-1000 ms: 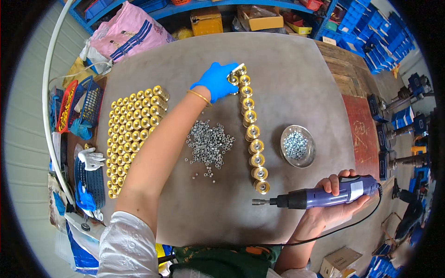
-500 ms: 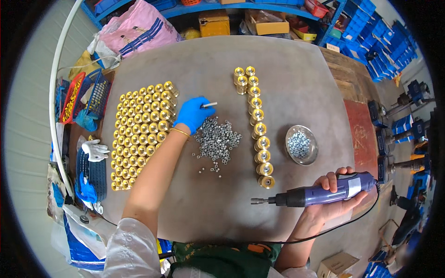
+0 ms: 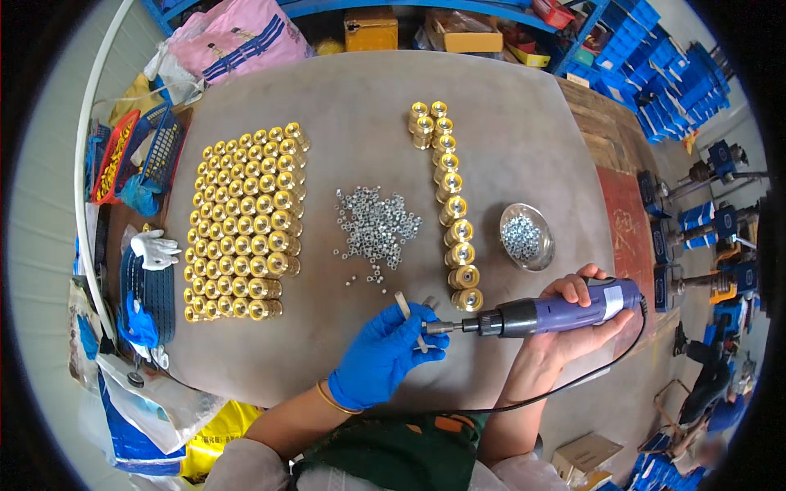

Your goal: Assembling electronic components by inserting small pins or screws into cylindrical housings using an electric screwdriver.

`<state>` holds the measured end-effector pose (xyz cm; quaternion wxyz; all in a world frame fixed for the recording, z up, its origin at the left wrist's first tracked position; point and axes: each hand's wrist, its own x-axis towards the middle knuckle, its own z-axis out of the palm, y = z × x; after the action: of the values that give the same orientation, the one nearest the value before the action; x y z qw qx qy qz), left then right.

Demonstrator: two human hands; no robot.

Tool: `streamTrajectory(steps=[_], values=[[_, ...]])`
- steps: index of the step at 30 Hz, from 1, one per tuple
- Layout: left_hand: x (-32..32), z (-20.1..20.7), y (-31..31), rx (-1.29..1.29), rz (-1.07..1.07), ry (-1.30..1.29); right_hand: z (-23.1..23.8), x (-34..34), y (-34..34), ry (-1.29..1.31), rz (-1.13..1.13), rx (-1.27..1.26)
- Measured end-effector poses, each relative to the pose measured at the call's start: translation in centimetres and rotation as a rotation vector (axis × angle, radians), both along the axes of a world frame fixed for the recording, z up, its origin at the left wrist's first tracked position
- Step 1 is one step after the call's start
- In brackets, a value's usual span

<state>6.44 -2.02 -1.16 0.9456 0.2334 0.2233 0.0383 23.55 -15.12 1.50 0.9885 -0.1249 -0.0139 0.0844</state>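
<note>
One white rod (image 3: 400,304) sits pinched in your left hand (image 3: 383,358) beside the tip of the power screwdriver (image 3: 550,316) your right hand (image 3: 571,340) grips, and crooked alignment could make the rod slip.

Pale rod (image 3: 402,305), lower centre, midsection hidden by gloved left hand (image 3: 381,358), pink woven sack (image 3: 237,45), upper left, cropped by top edge, person (image 3: 702,391), lower right, head blurred, metal nuts (image 3: 377,227) in centre pile, threads too small to tell
</note>
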Motion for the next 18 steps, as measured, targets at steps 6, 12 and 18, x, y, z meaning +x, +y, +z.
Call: streamTrajectory(steps=[6, 12, 18], values=[[-0.3, 0.3, -1.1, -0.042, 0.077, -0.062, -0.5, -0.6, -0.1, 0.078, -0.018, -0.002], [-0.1, 1.1, -0.2, -0.228, -0.063, -0.024, -1.2, -0.4, 0.1, 0.097, 0.043, 0.078], [1.4, 1.8, 4.4, 0.452, -0.375, 0.092, -1.7, 0.0, 0.1, 0.119, 0.037, 0.102]])
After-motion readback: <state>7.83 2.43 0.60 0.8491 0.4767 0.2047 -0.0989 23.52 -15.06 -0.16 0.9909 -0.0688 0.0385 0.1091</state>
